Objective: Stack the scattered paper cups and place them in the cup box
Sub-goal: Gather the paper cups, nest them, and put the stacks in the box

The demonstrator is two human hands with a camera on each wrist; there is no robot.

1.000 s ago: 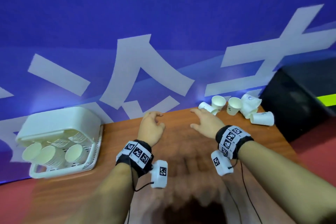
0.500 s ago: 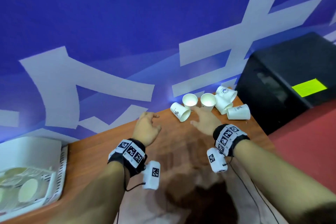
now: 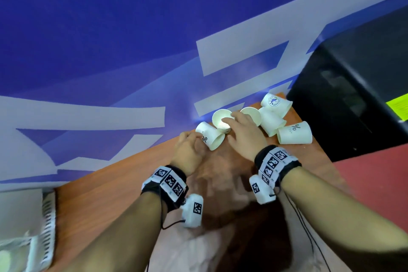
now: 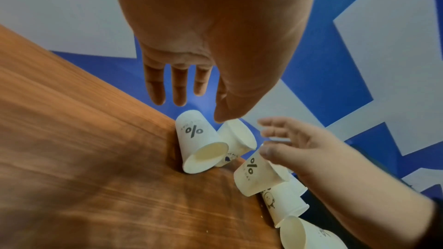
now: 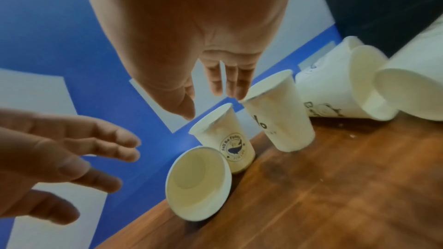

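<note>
We reach both hands toward the scattered white paper cups clustered at the far right corner of the brown wooden worktop, some upright, some tipped on their sides. Our left hand and right hand hover with fingers spread, holding nothing. We judge the cups light, thin and easily crushed, best taken gently round the wall below the rim.

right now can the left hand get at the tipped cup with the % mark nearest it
Probably yes. The left hand is open right beside the tipped % cup, which lies on the table with nothing between them. The right hand reaches over the upright cups behind, not this one.
</note>
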